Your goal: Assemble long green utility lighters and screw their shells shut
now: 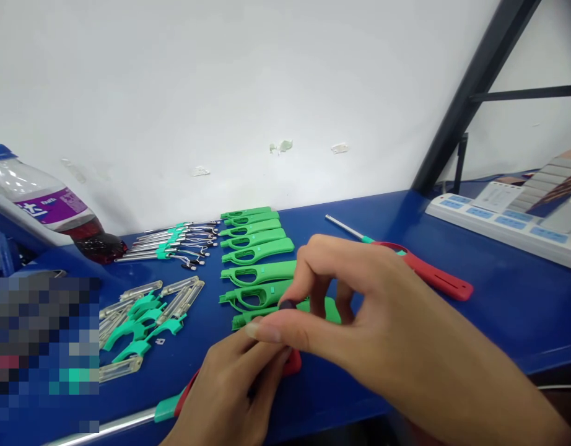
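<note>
Here we are at the table (360,396), and both hands are busy close to its front edge! The left hand (232,387) has its fingers curled round a red-handled lighter (292,362), gripped low by the front edge, its metal tube and teal collar (169,407) pointing off toward the front left corner. Above it the right hand (360,303), thumb and forefinger almost meeting, pinches a small dark piece (288,305) right over the left hand; whether that piece touches the lighter, I can't tell

And how far along are we? Toward the right of the table lies another red-handled lighter (434,272), tube in place, looking put together. But look at the middle: a row of green shells (252,253) runs from the back edge forward, no tubes on them! Those metal tubes (150,248) with their wires lie bunched by the back edge, to the left, and nearer the left edge there's a loose heap of clear tanks (181,303) and teal pieces (134,328). Plenty left apart, I'd judge

Now the writing: on the bottle (57,201) at the back left corner, a purple label shows small letters that look like "Fanta" beside a large white character; the blue labels (518,223) on the white strip (564,251) at the right are too small to read
</note>
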`<state>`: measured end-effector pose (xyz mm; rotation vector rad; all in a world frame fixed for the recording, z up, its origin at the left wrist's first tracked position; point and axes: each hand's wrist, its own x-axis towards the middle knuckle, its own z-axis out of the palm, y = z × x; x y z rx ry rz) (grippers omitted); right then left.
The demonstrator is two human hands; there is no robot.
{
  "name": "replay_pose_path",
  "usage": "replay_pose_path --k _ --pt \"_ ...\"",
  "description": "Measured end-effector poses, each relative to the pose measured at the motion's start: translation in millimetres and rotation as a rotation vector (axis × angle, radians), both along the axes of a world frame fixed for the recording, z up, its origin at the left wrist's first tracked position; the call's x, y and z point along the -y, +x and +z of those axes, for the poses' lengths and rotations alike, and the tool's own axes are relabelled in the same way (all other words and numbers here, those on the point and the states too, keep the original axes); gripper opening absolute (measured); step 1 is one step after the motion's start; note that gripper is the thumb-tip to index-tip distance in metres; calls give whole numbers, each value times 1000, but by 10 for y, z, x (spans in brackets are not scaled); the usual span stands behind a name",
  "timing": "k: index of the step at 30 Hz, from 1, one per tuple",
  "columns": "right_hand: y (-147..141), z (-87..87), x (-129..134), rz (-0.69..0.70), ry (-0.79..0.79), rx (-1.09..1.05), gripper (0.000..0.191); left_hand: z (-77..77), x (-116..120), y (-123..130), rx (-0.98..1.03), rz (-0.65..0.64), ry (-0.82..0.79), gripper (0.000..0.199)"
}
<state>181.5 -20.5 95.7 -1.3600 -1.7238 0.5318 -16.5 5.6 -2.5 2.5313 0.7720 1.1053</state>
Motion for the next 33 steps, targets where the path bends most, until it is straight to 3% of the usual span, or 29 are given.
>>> replay_pose_path --k 3,7,10,16,19,21,24,27,30,33 --pt "-9 0 24 17 -12 -2 35 -7 -6 -4 -1 -5 -14 26" --pt "93 15 42 205 -31 -61 9 -8 -17 -5 6 -38 -78 25" --pt "132 26 36 276 -43 -68 11 2 -23 4 12 -42 -73 24" --pt "27 26 33 64 -61 -39 24 -5 -11 -5 5 -36 -41 22" --pt "15 25 36 33 -42 -36 26 -6 -15 -19 5 -23 -35 22" --pt "45 29 44 94 -66 -61 19 1 -22 -28 -2 -29 -58 22" --pt "106 50 56 267 -132 -107 33 18 -24 -39 -18 -23 -79 20" --pt "129 76 45 372 -167 -139 20 31 -13 -38 -24 -10 -68 24" --pt "104 84 20 322 -157 -135 22 33 -6 -23 -16 -19 -71 25" --pt "58 72 16 164 -108 -43 15 25 -9 -7 -19 -26 -80 25"
